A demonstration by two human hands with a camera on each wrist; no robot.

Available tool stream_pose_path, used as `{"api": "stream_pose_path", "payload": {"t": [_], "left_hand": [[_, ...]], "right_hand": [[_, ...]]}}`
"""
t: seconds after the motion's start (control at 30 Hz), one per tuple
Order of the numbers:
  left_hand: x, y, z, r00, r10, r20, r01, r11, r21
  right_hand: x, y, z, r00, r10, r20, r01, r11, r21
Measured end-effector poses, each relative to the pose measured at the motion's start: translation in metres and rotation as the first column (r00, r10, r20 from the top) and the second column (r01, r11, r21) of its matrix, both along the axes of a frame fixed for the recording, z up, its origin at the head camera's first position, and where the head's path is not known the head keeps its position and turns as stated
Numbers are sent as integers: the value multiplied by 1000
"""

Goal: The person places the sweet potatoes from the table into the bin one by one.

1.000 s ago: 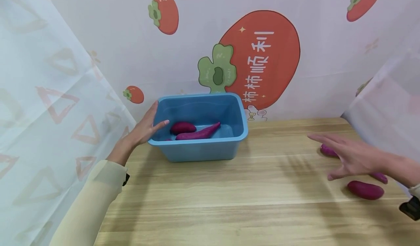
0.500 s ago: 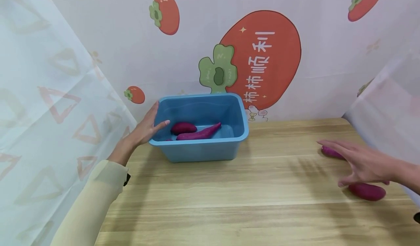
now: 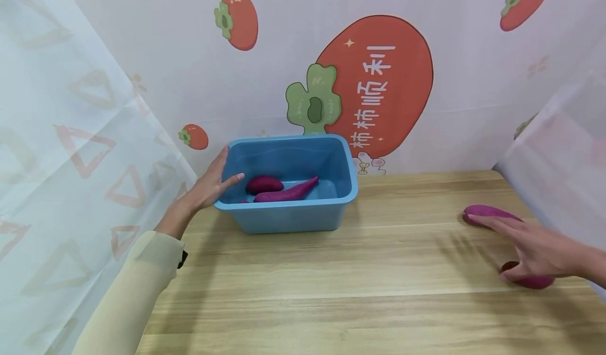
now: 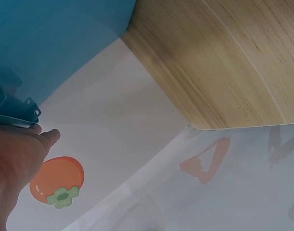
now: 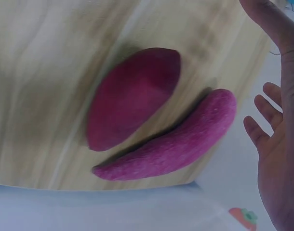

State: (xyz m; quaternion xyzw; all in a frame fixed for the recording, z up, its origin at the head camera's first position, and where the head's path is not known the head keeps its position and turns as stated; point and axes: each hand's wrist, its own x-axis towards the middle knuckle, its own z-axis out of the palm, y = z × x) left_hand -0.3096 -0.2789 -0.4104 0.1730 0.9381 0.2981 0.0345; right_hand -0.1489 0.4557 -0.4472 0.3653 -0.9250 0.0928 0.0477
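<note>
In the head view my left hand (image 3: pixel 208 184) holds the left rim of a blue plastic bin (image 3: pixel 289 221), thumb reaching over its inside. A stubby purple sweet potato (image 3: pixel 264 184) and a long, tapering one (image 3: pixel 286 192) lie in the bin. A small purple bit shows by the near wall. Above two more sweet potatoes on the right side, my right hand (image 3: pixel 544 247) hovers with fingers spread and nothing in its grasp. The right wrist view shows them side by side: a plump dark one (image 5: pixel 132 101) and a long curved one (image 5: pixel 176 139).
The wooden tabletop (image 3: pixel 331 292) stretches between the bin and the right-hand sweet potatoes. White cloth with persimmon prints (image 3: pixel 379 87) hangs at the back. More cloth encloses the left (image 3: pixel 94 186) and right sides.
My right hand has moved right and down toward the two sweet potatoes. The left hand and the bin stay where they were.
</note>
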Motion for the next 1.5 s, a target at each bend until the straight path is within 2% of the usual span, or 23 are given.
{"api": "stream_pose_path", "payload": {"t": [0.2,0.43,0.6,0.73,0.93,1.03,1.2,1.4,1.5], "left_hand": [[0,-1,1,1000,-8,6,8,1000,2],[2,-1,2,1000,-7,7,7,1000,8],[3,0,3,1000,-6,6,6,1000,8],[3,0,4,1000,-1,8,1,1000,10],[3,1,4,1000,-1,6,1,1000,6],[4,1,4,1000,-1,3,1,1000,2],[4,0,4,1000,4,-4,-4,1000,2],[5,1,4,1000,10,0,-10,1000,10],[5,1,4,1000,7,7,-7,1000,9]], "right_hand": [[8,10,-9,998,-22,51,22,1000,-9],[13,28,-26,999,-34,-39,35,999,31],[15,36,-35,998,-37,-46,38,999,25],[15,46,-49,996,-65,-54,67,997,37],[18,57,-69,999,-36,13,36,999,-11],[21,55,-69,1000,-18,22,18,1000,-24],[23,52,-68,999,-46,-25,45,999,-12],[23,61,-84,999,-35,4,35,997,-74],[24,60,-86,1000,-28,-14,27,996,-89]]}}
